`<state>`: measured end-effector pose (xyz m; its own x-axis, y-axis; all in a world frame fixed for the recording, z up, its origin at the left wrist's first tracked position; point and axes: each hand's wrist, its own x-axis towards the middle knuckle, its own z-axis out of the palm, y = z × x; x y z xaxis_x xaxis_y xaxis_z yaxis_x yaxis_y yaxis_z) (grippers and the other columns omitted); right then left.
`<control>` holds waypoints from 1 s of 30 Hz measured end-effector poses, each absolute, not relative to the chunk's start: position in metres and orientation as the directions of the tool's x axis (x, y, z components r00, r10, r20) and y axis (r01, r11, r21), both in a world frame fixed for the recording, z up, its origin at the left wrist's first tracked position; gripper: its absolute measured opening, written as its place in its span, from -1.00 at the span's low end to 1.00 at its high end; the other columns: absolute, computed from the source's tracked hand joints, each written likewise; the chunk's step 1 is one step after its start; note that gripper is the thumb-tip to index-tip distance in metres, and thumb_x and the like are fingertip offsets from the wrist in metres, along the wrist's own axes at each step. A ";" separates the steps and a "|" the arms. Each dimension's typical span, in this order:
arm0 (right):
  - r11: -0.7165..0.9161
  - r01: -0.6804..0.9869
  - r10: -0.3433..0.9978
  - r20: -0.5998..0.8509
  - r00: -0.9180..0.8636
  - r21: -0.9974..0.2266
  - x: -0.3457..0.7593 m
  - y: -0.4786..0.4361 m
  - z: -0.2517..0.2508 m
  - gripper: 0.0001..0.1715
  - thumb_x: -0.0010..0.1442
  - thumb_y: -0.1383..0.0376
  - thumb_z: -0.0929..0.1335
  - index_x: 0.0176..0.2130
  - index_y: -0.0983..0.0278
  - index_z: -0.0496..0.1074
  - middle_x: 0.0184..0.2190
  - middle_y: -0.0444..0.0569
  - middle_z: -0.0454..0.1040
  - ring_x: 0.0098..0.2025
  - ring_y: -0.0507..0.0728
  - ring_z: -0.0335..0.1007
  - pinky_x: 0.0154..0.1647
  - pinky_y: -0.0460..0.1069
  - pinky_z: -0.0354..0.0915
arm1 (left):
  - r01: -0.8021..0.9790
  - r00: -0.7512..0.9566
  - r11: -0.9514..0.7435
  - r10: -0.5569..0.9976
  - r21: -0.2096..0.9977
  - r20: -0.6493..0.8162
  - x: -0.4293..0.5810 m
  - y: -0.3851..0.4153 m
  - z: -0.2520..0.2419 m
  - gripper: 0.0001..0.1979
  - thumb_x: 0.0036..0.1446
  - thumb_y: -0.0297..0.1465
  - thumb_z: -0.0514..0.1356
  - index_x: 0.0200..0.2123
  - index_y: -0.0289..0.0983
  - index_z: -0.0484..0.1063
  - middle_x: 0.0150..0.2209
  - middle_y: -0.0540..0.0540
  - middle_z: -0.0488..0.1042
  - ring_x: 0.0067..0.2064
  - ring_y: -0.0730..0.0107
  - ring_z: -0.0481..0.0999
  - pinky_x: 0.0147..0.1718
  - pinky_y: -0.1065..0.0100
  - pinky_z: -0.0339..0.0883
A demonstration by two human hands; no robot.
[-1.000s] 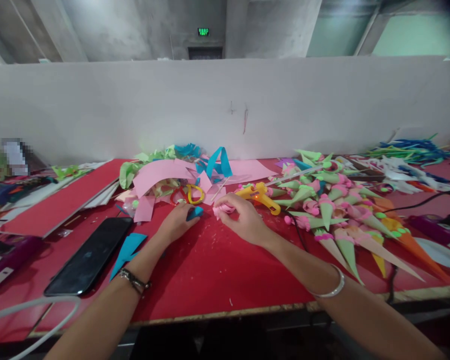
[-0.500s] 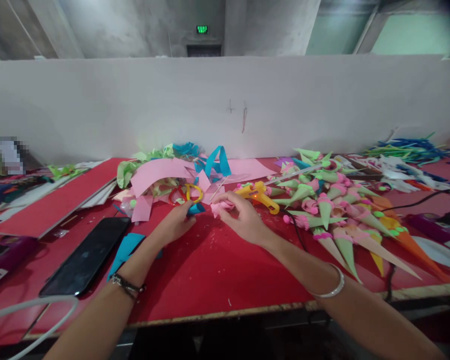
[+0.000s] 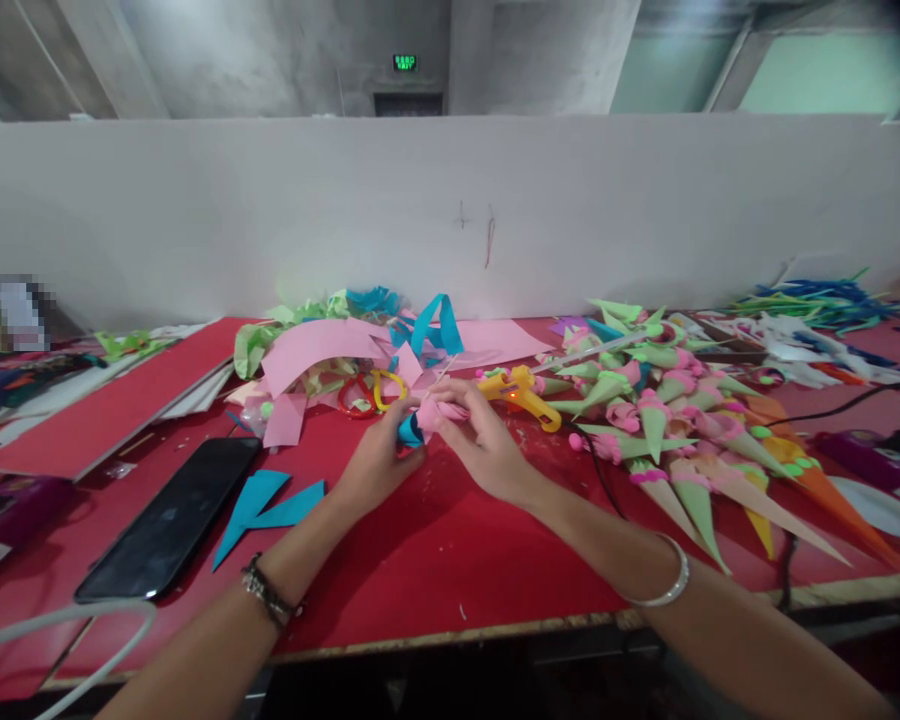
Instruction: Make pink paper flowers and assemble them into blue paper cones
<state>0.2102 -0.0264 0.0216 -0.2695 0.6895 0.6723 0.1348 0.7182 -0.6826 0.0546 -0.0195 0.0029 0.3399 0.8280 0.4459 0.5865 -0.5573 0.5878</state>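
Note:
My left hand (image 3: 379, 462) pinches a small blue paper cone (image 3: 409, 430) over the red table (image 3: 420, 560). My right hand (image 3: 480, 445) is closed on a crumpled pink paper ball (image 3: 429, 412) and holds it against the cone's open end. The two hands meet at the table's middle. A yellow glue gun (image 3: 521, 392) lies just right of my right hand, its tip lit orange.
A black phone (image 3: 172, 520) and blue paper offcuts (image 3: 262, 503) lie at the left. Pink, blue and green paper scraps (image 3: 322, 350) with scissors (image 3: 367, 390) are heaped behind. Several finished paper cones (image 3: 675, 430) fill the right. A white partition (image 3: 450, 210) backs the table.
My left hand lifted the blue cone from the table and moved right to meet the right hand. The pink ball now touches the cone. The blue offcuts at the left are uncovered.

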 end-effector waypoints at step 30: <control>0.833 0.372 0.544 0.723 -0.425 -0.408 0.209 -0.028 0.015 -0.74 0.12 0.44 0.13 -0.16 0.22 0.12 -0.19 0.02 0.18 -0.11 0.14 0.10 -0.06 0.11 0.13 | 0.681 0.386 -0.581 0.802 0.446 0.456 0.058 -0.024 -0.005 -0.46 -0.02 -0.48 0.05 0.06 -0.26 -0.03 -0.05 -0.24 0.32 -0.09 0.22 0.38 -0.23 0.25 0.29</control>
